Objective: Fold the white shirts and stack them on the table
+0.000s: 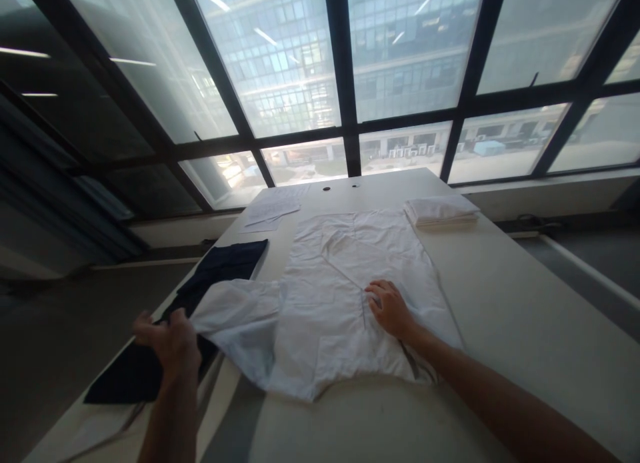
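A white shirt (340, 276) lies spread flat on a pale table (500, 303). My left hand (167, 340) is closed on the shirt's left sleeve (235, 310), which is pulled out past the table's left edge. My right hand (390, 308) rests flat on the middle of the shirt, fingers stretched out and pressing the cloth down.
A folded white garment (440, 211) sits at the table's far right. A dark navy cloth (210, 283) lies along the left edge, partly under the sleeve. Sheets of paper (273, 212) lie at the far left. Large windows stand behind the table; floor drops away on both sides.
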Demonstrator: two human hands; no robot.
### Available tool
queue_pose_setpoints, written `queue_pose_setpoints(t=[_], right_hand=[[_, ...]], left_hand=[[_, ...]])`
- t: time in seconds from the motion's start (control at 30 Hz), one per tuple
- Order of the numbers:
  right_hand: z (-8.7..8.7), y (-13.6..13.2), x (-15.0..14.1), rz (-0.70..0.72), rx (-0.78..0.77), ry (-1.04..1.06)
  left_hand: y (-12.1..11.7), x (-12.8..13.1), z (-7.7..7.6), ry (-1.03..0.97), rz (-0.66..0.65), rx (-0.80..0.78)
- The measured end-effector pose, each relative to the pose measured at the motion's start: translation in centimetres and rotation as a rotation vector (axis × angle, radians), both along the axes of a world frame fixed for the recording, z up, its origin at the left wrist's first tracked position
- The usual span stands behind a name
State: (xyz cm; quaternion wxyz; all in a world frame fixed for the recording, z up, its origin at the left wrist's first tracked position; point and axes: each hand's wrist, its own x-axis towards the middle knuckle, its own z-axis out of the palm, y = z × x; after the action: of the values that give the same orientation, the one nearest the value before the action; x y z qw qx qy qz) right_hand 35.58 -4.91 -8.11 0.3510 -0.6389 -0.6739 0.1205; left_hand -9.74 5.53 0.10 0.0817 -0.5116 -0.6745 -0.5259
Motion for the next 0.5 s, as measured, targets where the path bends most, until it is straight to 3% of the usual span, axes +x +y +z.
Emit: queue_pose_setpoints(t=[0.07,0.1,0.17,0.37,0.5], right_hand=[[0.1,-0.3,-0.1,0.038,-0.034,-0.086],[0.1,-0.4,-0.1,0.070,-0.053,-0.132],[0.1,-0.6,-0.1,0.128,-0.088,-0.207],[-0.1,-0.7,-0.2,0.167,-0.123,-0.280],[0.0,-0.5,-0.3,0.162,-0.123,-0.296]], left_hand=[[-1.2,1.7,-0.7,0.082,0.054,0.081],[-1.9,3.2,-0.9,0.128,0.010,0.107],[-2.9,7.0,-1.3,0.237,-0.201,0.087],[-4.5,18.0,-3.6,0.381,-0.781,-0.253],[-4.4,21.9,-6.4,0.438,-0.858,-0.415]])
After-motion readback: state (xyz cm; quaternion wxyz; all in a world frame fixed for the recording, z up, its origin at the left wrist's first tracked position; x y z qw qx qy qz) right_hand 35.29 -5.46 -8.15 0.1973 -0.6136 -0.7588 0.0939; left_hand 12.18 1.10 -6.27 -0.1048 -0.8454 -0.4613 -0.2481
